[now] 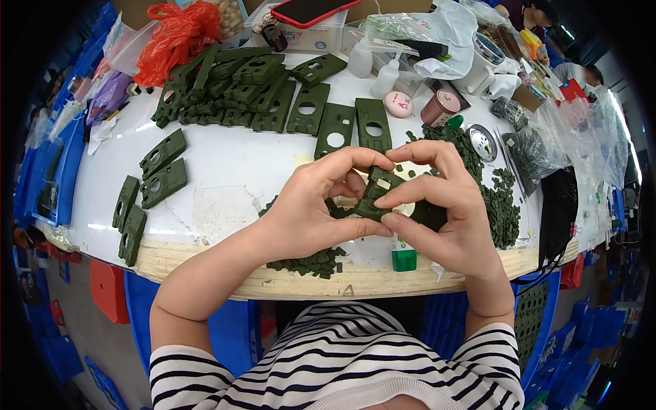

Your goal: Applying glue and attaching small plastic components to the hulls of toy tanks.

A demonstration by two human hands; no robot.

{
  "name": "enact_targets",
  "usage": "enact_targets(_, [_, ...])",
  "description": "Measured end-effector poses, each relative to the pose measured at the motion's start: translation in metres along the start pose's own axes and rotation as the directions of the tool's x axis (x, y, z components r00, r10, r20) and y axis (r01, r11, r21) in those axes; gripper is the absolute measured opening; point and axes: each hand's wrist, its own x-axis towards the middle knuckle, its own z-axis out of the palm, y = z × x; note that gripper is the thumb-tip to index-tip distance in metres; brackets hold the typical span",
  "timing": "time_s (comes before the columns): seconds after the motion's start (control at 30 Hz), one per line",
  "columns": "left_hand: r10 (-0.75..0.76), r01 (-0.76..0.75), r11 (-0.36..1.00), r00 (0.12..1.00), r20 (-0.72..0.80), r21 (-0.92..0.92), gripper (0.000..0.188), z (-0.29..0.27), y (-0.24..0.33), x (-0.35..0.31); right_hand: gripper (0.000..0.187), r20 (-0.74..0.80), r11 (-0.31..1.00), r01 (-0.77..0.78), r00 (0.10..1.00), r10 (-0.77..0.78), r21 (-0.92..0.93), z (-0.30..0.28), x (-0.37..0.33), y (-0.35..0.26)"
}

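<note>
Between my two hands is a dark green plastic hull part of a model vehicle, held tilted above the table. A small pale patch shows on its upper face. My left hand grips its left side, index finger over the top end and thumb along the lower end. My right hand pinches it from the right, with index finger and thumb on its face and edge. The right hand's fingers hide much of its right side. Just below my hands lies a small bottle with a green cap.
Loose small green pieces lie heaped on the right, with another heap at the table's front edge. Stacked green hull parts fill the back left; several more lie at left. A pink tin and squeeze bottles stand behind.
</note>
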Motion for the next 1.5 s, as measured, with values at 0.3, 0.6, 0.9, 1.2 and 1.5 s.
enact_targets(0.3, [0.035,-0.036,0.998,0.999,-0.019,-0.047,0.061,-0.002,-0.003,0.001,0.025,0.018,0.958,0.166,0.986,-0.166,-0.235,-0.002,0.0,-0.003])
enact_targets(0.6, [0.081,-0.081,0.997,0.997,-0.017,0.01,0.065,-0.006,-0.004,0.002,0.028,0.004,0.947,0.158,0.987,-0.163,-0.278,-0.007,0.0,-0.005])
enact_targets(0.9, [0.064,-0.063,0.995,0.998,-0.012,0.072,0.065,-0.006,-0.004,0.0,0.034,0.022,0.854,0.266,0.958,-0.287,-0.448,-0.002,-0.001,-0.004])
enact_targets(1.2, [0.027,-0.025,0.999,0.995,0.097,-0.025,0.07,-0.012,-0.004,0.002,0.033,0.057,0.926,0.233,0.972,-0.226,-0.297,-0.009,-0.002,-0.007])
enact_targets(1.5, [-0.062,0.279,0.767,0.928,0.366,-0.578,0.083,-0.014,-0.003,0.001,0.053,0.02,0.974,0.106,0.993,-0.113,0.202,-0.023,-0.002,0.011])
